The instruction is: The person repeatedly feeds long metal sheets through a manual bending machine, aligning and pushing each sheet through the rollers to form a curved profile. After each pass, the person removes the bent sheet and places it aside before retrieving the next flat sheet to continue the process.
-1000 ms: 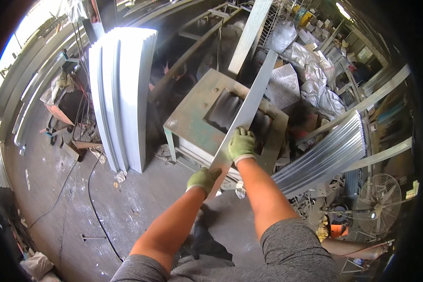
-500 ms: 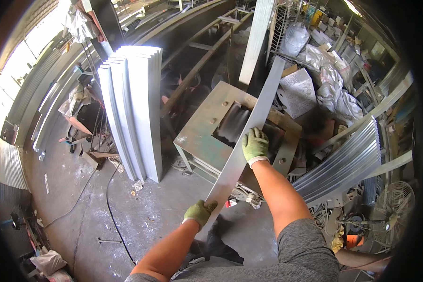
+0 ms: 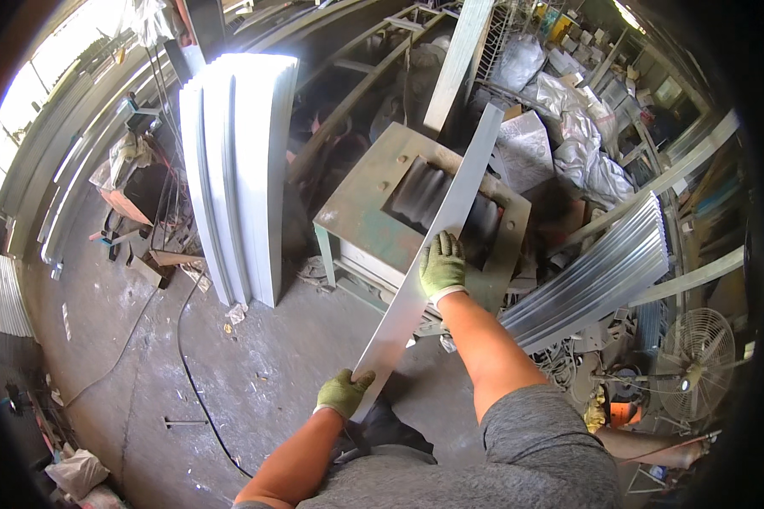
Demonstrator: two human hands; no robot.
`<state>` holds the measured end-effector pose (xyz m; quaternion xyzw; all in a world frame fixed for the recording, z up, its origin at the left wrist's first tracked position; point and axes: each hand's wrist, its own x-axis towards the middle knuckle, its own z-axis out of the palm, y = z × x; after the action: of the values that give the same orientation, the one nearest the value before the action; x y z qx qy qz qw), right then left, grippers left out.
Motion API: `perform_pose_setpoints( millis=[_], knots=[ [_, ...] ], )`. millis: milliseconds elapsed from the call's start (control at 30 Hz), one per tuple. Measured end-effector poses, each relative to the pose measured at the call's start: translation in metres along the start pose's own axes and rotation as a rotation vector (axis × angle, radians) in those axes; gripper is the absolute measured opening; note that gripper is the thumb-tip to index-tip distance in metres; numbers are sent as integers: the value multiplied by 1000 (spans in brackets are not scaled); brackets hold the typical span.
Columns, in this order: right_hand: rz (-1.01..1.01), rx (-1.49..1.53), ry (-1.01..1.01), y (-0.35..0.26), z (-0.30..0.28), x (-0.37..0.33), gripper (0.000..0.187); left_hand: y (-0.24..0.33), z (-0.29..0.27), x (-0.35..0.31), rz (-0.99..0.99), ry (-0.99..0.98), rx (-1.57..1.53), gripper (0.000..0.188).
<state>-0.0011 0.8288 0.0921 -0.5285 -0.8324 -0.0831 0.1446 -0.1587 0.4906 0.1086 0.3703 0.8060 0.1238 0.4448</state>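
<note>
A long, flat silvery metal strip (image 3: pixel 396 331) slants across the middle, its far end resting over a greenish metal machine (image 3: pixel 361 204) with dark ribbed rollers (image 3: pixel 418 197) in its top opening. Near the strip's close end, my left hand (image 3: pixel 345 394), in a green work glove, is closed on its left edge. Farther up, beside the rollers, my right hand (image 3: pixel 443 267) lies over the strip in a matching glove, fingers bent across its right side. The undersides of both grips are hidden.
A stack of bent metal panels (image 3: pixel 238 187) stands upright left of the machine. Corrugated sheets (image 3: pixel 598 271) lean at right, near a caged fan (image 3: pixel 694 365). A black cable (image 3: pixel 187 360) crosses the floor. White sacks (image 3: pixel 573 140) and boxes are heaped at the back right.
The view has shifted slightly. Both hands keep their hold on the strip, whose near end now sits a little lower and farther left in the picture.
</note>
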Motion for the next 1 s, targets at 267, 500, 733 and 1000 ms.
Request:
perform_pose_setpoints(
  millis=[267,500,733,1000],
  knots=[
    [-58,38,6,-40,-1,-78,57,-77,4,-44,-28,-63,-35,76],
    [-42,80,30,-101,-12,-146,59,-159,1,-84,-28,-58,-10,76],
    [-48,151,71,-162,-22,-226,58,-249,8,-129,-47,-59,-7,73],
    [-161,333,-69,-221,-74,-315,60,-367,3,-196,-116,-23,-10,73]
  ],
)
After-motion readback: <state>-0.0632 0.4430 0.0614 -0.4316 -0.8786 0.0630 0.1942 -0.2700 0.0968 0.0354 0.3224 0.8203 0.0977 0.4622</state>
